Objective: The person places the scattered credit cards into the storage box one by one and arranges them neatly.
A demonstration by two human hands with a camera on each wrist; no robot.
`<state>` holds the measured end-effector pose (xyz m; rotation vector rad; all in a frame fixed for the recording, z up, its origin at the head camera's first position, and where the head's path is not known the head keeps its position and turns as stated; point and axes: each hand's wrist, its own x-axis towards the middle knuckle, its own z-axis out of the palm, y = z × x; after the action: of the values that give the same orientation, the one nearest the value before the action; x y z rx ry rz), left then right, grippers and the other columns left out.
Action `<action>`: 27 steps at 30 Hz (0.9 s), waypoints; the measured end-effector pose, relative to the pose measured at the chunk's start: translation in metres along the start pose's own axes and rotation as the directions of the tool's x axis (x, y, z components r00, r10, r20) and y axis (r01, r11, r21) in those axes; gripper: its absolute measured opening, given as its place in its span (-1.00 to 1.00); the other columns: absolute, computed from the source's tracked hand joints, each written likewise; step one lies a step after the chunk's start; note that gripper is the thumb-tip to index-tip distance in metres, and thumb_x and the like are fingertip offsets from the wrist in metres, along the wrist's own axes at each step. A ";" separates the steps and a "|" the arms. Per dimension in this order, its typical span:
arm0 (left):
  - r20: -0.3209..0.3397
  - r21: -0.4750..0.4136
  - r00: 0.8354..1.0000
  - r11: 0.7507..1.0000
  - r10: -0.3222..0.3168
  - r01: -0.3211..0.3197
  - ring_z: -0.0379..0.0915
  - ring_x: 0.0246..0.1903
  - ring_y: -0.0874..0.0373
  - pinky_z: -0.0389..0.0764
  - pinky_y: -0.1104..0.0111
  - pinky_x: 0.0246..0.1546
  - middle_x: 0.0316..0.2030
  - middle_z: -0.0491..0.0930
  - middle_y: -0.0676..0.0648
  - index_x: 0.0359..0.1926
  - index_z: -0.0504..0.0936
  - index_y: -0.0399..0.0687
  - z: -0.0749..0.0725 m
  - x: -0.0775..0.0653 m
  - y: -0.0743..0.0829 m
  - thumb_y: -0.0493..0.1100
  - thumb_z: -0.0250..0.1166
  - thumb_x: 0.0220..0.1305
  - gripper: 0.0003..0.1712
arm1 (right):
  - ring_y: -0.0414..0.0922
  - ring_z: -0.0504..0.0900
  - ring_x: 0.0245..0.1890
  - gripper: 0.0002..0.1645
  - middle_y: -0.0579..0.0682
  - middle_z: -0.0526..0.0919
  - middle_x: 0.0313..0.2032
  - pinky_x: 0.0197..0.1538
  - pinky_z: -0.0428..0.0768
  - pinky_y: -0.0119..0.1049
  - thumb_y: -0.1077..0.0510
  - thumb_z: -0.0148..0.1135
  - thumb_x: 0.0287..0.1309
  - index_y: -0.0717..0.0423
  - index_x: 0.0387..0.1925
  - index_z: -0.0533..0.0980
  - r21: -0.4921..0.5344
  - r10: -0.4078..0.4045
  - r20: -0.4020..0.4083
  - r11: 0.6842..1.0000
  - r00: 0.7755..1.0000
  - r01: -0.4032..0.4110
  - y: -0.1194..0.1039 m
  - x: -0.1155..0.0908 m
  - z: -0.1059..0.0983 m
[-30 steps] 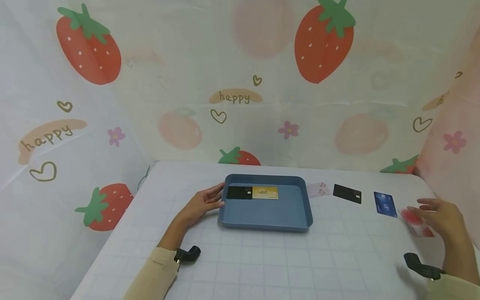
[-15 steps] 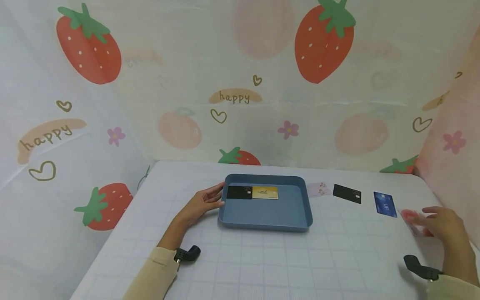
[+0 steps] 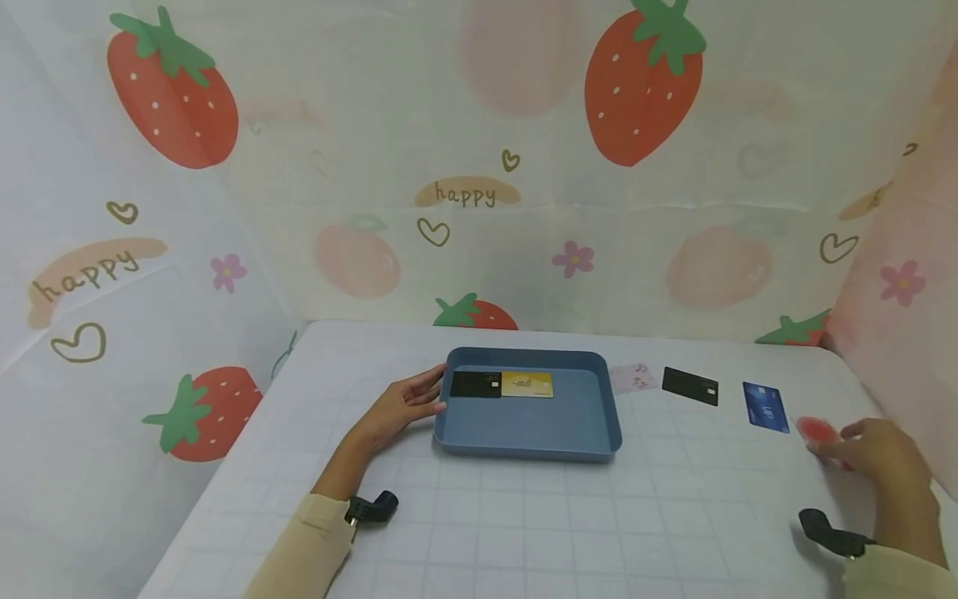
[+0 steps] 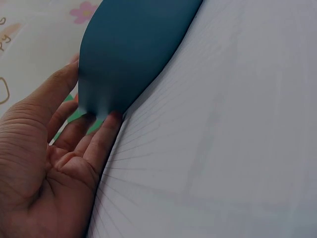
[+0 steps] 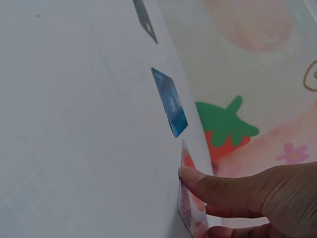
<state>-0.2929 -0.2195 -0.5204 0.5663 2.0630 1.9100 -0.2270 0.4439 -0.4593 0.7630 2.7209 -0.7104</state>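
Observation:
In the head view my left hand (image 3: pixel 400 409) rests its fingertips against the left outer wall of a blue-grey rectangular tray (image 3: pixel 535 431). The left wrist view shows thumb and fingers extended along that tray wall (image 4: pixel 126 54). Inside the tray, a black card (image 3: pixel 476 385) and a yellow card (image 3: pixel 527 385) lie side by side near the back. At the far right, my right hand (image 3: pixel 879 453) pinches a white-and-red fruit-print card (image 3: pixel 816 430) by its edges. The thumb (image 5: pixel 192 174) sits on that card's near edge, fingers on the opposite side, partly hiding it.
Between tray and right hand, a pale pink patterned card (image 3: pixel 633 378), another black card (image 3: pixel 690 387) and a blue card (image 3: pixel 766 408) lie spaced in a row on the white gridded table (image 3: pixel 524 524). A strawberry-print curtain (image 3: pixel 524 249) stands behind the table.
My right hand has come down onto the fruit-print card, its thumb and fingers closing at the card's edges. The left hand and tray stay put.

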 end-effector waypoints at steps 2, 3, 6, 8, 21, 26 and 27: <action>0.003 0.001 1.000 1.000 0.002 -0.002 0.09 0.49 -0.06 0.41 0.38 0.30 0.55 0.11 -0.12 0.57 0.17 -0.11 0.000 0.000 0.000 -0.30 0.32 0.38 -0.17 | 0.35 0.38 -0.07 -0.14 0.48 0.48 -0.12 -0.08 0.50 0.21 -0.09 0.46 0.13 0.58 0.07 0.34 -0.003 0.010 0.006 1.000 1.000 -0.010 0.000 0.000 0.001; 0.003 0.002 1.000 1.000 0.001 -0.001 0.10 0.49 -0.06 0.41 0.38 0.30 0.55 0.12 -0.11 0.57 0.17 -0.10 0.000 0.000 0.000 -0.30 0.33 0.38 -0.17 | 0.35 0.38 -0.07 -0.16 0.48 0.49 -0.13 -0.09 0.50 0.19 -0.08 0.47 0.13 0.58 0.05 0.36 -0.007 0.008 0.007 1.000 1.000 -0.008 0.000 0.000 0.001; 0.006 0.005 1.000 1.000 0.001 -0.001 0.10 0.49 -0.05 0.40 0.37 0.31 0.55 0.12 -0.10 0.57 0.17 -0.09 0.000 0.000 0.001 -0.28 0.33 0.38 -0.17 | 0.33 0.39 -0.10 -0.22 0.46 0.51 -0.17 -0.11 0.50 0.17 -0.04 0.47 0.13 0.59 0.00 0.40 -0.004 -0.002 0.010 1.000 1.000 0.002 0.000 -0.001 0.000; 0.003 0.008 1.000 1.000 -0.004 0.004 0.11 0.49 -0.02 0.40 0.37 0.31 0.55 0.14 -0.07 0.57 0.18 -0.08 0.000 0.000 0.001 -0.26 0.34 0.38 -0.17 | 0.35 0.40 -0.09 -0.23 0.48 0.50 -0.16 -0.10 0.50 0.19 -0.03 0.48 0.13 0.60 -0.01 0.41 -0.010 -0.007 0.014 1.000 1.000 0.007 0.000 -0.002 -0.001; -0.003 0.009 1.000 1.000 -0.015 0.015 0.13 0.48 0.01 0.42 0.40 0.29 0.54 0.15 -0.04 0.57 0.19 -0.05 -0.001 0.001 -0.002 -0.27 0.34 0.38 -0.17 | 0.43 0.38 0.01 -0.14 0.58 0.40 0.01 0.03 0.47 0.30 0.00 0.48 0.11 0.63 0.09 0.30 -0.011 0.003 0.025 1.000 1.000 -0.003 -0.002 -0.003 -0.001; 0.000 0.007 1.000 1.000 -0.009 0.009 0.13 0.48 0.00 0.42 0.41 0.28 0.54 0.14 -0.07 0.57 0.19 -0.06 -0.001 0.001 -0.002 -0.27 0.35 0.37 -0.17 | 0.45 0.35 0.04 -0.10 0.60 0.37 0.05 0.11 0.42 0.38 0.00 0.49 0.11 0.64 0.12 0.28 0.002 0.000 0.030 1.000 1.000 0.000 -0.003 -0.005 -0.002; -0.001 0.006 1.000 1.000 -0.010 0.010 0.14 0.48 0.01 0.42 0.41 0.28 0.54 0.14 -0.07 0.57 0.19 -0.06 -0.001 0.001 -0.001 -0.26 0.35 0.37 -0.17 | 0.45 0.35 0.04 -0.09 0.61 0.36 0.06 0.12 0.41 0.39 0.00 0.50 0.10 0.65 0.12 0.27 0.003 -0.017 0.031 1.000 0.999 0.017 -0.001 -0.004 -0.003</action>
<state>-0.2943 -0.2203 -0.5216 0.5554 2.0691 1.8990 -0.2245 0.4429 -0.4550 0.7238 2.7021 -0.7245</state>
